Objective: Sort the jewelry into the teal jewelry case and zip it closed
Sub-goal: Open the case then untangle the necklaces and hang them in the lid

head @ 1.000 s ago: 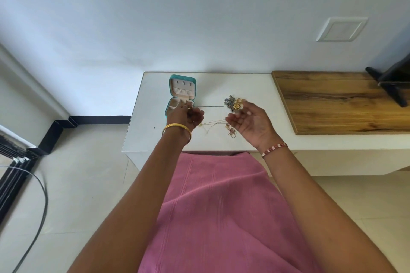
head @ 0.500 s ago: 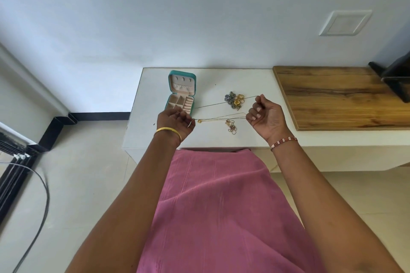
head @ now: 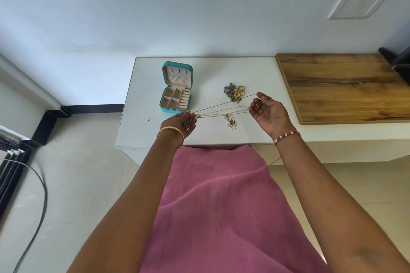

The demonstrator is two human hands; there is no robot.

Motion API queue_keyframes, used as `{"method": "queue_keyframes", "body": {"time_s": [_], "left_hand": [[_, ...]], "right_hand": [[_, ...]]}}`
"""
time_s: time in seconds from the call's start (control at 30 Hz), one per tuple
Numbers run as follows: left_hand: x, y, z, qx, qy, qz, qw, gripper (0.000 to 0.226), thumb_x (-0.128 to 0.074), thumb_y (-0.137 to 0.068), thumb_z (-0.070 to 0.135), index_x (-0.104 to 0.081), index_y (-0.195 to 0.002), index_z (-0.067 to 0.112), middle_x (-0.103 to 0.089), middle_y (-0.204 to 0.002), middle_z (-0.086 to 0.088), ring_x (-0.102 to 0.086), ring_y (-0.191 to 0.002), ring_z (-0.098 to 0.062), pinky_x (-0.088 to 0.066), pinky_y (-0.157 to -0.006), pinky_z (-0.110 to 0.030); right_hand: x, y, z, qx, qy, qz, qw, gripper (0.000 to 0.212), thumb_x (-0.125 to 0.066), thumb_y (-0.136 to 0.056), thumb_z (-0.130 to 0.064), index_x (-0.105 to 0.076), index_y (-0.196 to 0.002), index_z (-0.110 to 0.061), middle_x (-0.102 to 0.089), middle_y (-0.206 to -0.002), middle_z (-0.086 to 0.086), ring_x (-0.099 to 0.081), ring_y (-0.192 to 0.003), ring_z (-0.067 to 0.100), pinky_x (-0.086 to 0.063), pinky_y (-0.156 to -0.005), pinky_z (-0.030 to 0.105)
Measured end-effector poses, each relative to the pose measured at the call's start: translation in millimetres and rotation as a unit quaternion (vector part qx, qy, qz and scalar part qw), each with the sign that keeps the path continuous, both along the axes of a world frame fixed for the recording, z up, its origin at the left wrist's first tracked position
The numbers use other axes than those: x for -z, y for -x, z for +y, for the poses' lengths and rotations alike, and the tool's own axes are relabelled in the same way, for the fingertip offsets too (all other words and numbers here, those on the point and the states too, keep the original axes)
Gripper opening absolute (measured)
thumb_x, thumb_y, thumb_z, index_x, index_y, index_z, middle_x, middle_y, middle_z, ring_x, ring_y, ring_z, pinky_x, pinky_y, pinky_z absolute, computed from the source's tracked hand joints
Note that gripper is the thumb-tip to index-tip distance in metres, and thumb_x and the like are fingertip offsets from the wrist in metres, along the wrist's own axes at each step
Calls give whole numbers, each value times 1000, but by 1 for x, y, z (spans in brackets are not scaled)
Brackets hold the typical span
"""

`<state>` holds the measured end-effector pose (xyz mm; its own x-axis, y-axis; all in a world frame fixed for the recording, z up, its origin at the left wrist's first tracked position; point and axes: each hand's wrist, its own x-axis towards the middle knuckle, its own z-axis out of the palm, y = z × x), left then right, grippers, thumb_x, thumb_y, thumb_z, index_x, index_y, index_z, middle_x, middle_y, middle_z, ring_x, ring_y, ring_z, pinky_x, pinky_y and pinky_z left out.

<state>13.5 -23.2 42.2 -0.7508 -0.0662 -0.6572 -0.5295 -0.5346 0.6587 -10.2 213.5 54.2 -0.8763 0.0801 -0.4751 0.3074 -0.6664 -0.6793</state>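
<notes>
The teal jewelry case (head: 163, 95) stands open on the white table (head: 142, 131), lid upright, its beige compartments empty. A thin gold necklace chain (head: 221, 104) is stretched taut between my hands. My left hand (head: 180, 123) pinches one end just in front of the case. My right hand (head: 267, 109), palm up, holds the other end at its fingertips. A small pile of earrings and rings (head: 235, 92) lies behind the chain. Another coiled chain (head: 230, 120) lies under it on the table.
A wooden board (head: 341, 86) covers the table's right part, with a black object (head: 397, 60) at its far right. Pink cloth (head: 217, 206) covers my lap below the table edge. A black cable (head: 37, 201) runs across the floor on the left.
My hands have moved apart and drawn the chain out straight. My right hand went from a curled fist to palm up with the chain at its fingertips.
</notes>
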Motion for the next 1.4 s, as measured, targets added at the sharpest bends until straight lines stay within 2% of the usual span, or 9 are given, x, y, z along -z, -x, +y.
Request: {"method": "queue_keyframes", "body": {"time_s": [0.1, 0.23, 0.4, 0.5, 0.8, 1.03, 1.17, 1.3, 1.4], "left_hand": [[8, 7, 9, -40, 11, -10, 999, 9, -53, -90, 7, -56, -81, 8, -66, -48, 4, -63, -61, -11, -52, -64, -23], [21, 23, 16, -59, 24, -13, 998, 5, -53, -90, 7, -56, -94, 6, -65, -47, 5, -62, -44, -4, -53, -56, -18], [37, 41, 20, -31, 68, -20, 997, 14, -55, -89, 7, -58, -102, 3, -68, -59, -1, -64, -55, -10, -54, -59, -20], [50, 51, 22, 0, 125, -22, 992, 14, -52, -91, 6, -57, -103, 0, -63, -74, -5, -60, -66, -15, -53, -67, -24], [82, 67, 19, 77, 353, -14, 932, 4, -66, -82, 14, -65, -82, 10, -58, -62, 1, -52, -55, -14, -52, -79, -33], [88, 65, 18, 87, 400, -20, 912, 12, -68, -80, 16, -69, -90, 9, -59, -63, -3, -51, -45, -11, -50, -62, -23], [93, 64, 15, 99, 431, -12, 897, 12, -67, -81, 13, -70, -91, 9, -63, -75, -5, -50, -33, -1, -48, -55, -16], [94, 63, 15, 113, 449, -5, 886, 16, -67, -80, 13, -69, -95, 8, -63, -78, -4, -53, -40, -5, -45, -49, -9], [94, 62, 15, 97, 456, -14, 885, 24, -71, -77, 18, -67, -100, 11, -63, -97, -11, -64, -70, -26, -57, -74, -30]], "right_hand": [[6, 8, 4, -2, -1, -12, 1000, 23, -39, -94, -4, -58, -83, -9, -54, -46, -2, -56, -45, 12, -58, -61, 26], [15, 22, 9, -9, -34, -29, 999, 21, -42, -94, -6, -59, -83, -8, -50, -43, -3, -51, -41, 9, -54, -52, 22], [32, 44, 16, -3, -78, -68, 995, 19, -44, -93, -6, -60, -82, -9, -55, -46, -3, -51, -43, 8, -49, -49, 19], [45, 57, 21, -11, -104, -94, 990, 18, -47, -92, -5, -61, -82, -8, -58, -51, -1, -53, -51, 10, -52, -51, 20], [80, 88, 24, -28, -184, -182, 966, 18, -50, -92, -4, -61, -78, -8, -56, -68, 3, -54, -59, 11, -53, -50, 20], [91, 96, 18, -28, -269, -185, 945, 17, -58, -87, -1, -58, -71, -8, -58, -39, -4, -57, -43, 7, -53, -44, 20], [96, 97, 15, -21, -318, -171, 932, 23, -60, -85, 2, -57, -64, -7, -58, -50, 4, -55, -40, 10, -53, -42, 21], [98, 96, 15, -34, -377, -159, 912, 25, -62, -83, 2, -57, -61, -9, -56, -62, 9, -53, -50, 16, -51, -41, 20], [98, 93, 17, -21, -417, -147, 897, 21, -64, -81, 1, -59, -63, -9, -58, -63, 8, -52, -47, 14, -51, -41, 21]]}}
